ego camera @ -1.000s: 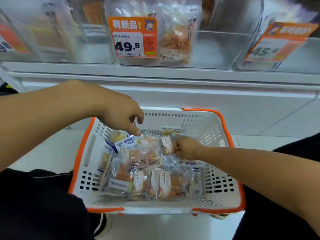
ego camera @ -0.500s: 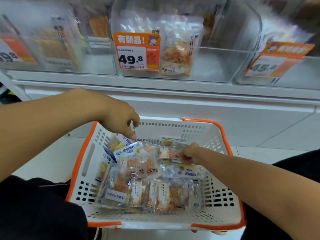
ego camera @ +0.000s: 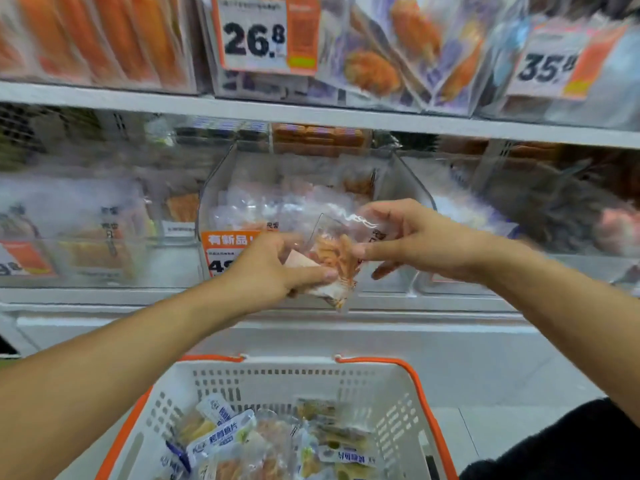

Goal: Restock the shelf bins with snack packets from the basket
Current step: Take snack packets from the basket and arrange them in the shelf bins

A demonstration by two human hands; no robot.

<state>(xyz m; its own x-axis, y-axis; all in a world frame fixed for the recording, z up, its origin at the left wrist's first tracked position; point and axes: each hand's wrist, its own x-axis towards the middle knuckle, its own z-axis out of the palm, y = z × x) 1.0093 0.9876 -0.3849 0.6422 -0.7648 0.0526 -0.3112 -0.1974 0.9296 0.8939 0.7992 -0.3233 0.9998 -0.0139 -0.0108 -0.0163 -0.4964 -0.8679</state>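
Snack packet (ego camera: pixel 332 258), clear film with orange strips inside, is held up in front of the middle shelf bin (ego camera: pixel 408 188), a clear plastic one already holding similar packets. Left hand (ego camera: pixel 273 271) grips the packet's lower left part, thumb along its bottom edge, fingers curled behind it. Right hand (ego camera: pixel 415 240) meets the packet's right side with loosely spread fingers, forefinger laid across the film (whether it truly pinches the film I cannot tell; motion blur). An orange price tag (ego camera: pixel 225 251) on the bin's front is partly hidden behind the left hand. Below, the white basket (ego camera: pixel 277 379) with orange rim sits on the floor, more packets (ego camera: pixel 225 438) heaped in its bottom. The upper shelf carries orange-filled packs and a tag reading 26.8 (ego camera: pixel 256 38).
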